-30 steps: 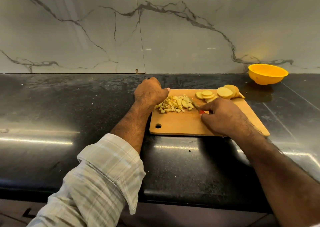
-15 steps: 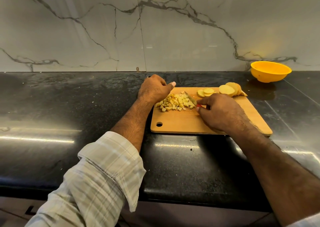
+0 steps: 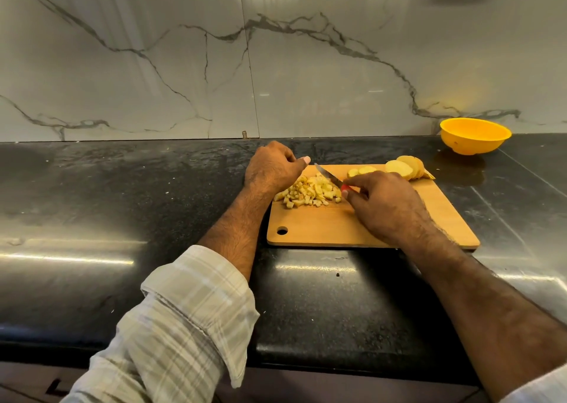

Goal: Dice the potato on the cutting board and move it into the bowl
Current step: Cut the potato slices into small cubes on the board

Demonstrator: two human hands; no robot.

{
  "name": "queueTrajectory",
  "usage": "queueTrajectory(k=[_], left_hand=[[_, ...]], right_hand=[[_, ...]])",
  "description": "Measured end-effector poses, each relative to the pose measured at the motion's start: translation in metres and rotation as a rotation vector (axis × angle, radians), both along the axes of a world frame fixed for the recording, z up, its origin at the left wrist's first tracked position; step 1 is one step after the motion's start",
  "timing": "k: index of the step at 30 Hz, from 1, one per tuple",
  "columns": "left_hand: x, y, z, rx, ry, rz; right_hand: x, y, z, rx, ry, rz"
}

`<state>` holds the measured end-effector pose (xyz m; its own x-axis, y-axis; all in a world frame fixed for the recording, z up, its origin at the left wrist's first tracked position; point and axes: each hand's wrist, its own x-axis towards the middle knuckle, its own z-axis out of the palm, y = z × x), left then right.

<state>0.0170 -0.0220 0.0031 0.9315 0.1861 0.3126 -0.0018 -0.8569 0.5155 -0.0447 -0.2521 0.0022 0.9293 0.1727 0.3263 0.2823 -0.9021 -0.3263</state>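
— On the black counter (image 3: 153,218), at my board (image 3: 352,230): what do your hands show?

— I grip the knife (image 3: 328,177) in my right hand (image 3: 386,206), fingers curled round its red handle, blade pointing away and to the left, over the far side of the dice (image 3: 308,192).

— And the left hand (image 3: 271,169)?

— It sits at the board's far left corner, fingers curled in, thumb stretched toward the blade tip. I cannot tell whether it holds anything; it lies just behind the pile and hides part of it.

— Where is the potato?

— All on the board. The dice lie heaped in the far left part, between my two hands. A few flat slices (image 3: 360,171) lie just past my right knuckles, and the uncut piece (image 3: 405,167), sliced into leaning rounds, stands at the far right corner.

— The bowl (image 3: 475,135)?

— Yellow, upright, well apart from the board, at the back right of the counter against the marble wall (image 3: 276,65). What I see of its inside is bare.

— Anything else?

— My plaid sleeve (image 3: 184,326), rolled at the forearm.
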Motion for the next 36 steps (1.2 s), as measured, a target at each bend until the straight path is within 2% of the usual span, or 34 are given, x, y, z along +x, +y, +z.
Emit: queueTrajectory(k=[5, 11, 16, 20, 22, 26, 29, 36], left_hand=[[0.0, -0.001, -0.001, 0.016, -0.019, -0.01], [-0.011, -0.013, 0.001, 0.026, -0.143, -0.112], [-0.021, -0.043, -0.005, 0.189, -0.08, -0.295], [-0.027, -0.068, -0.007, 0.328, -0.187, -0.376], [-0.024, -0.076, -0.006, 0.365, -0.185, -0.379], [0.0, -0.086, 0.008, 0.392, 0.036, -0.322], [0.023, -0.098, 0.017, 0.301, 0.234, -0.348], [0.046, -0.107, 0.025, 0.087, 0.45, -0.422]], right_hand=[[0.001, -0.004, -0.001, -0.015, 0.044, -0.009], [0.001, -0.02, 0.006, 0.154, -0.086, -0.054], [0.003, -0.05, 0.004, 0.218, -0.163, -0.167], [0.004, -0.053, 0.004, 0.264, -0.16, -0.201], [0.004, -0.053, 0.003, 0.272, -0.164, -0.208], [0.002, -0.056, 0.002, 0.286, -0.19, -0.238], [0.003, -0.058, 0.001, 0.272, -0.191, -0.246], [0.007, -0.057, -0.003, 0.237, -0.205, -0.261]])
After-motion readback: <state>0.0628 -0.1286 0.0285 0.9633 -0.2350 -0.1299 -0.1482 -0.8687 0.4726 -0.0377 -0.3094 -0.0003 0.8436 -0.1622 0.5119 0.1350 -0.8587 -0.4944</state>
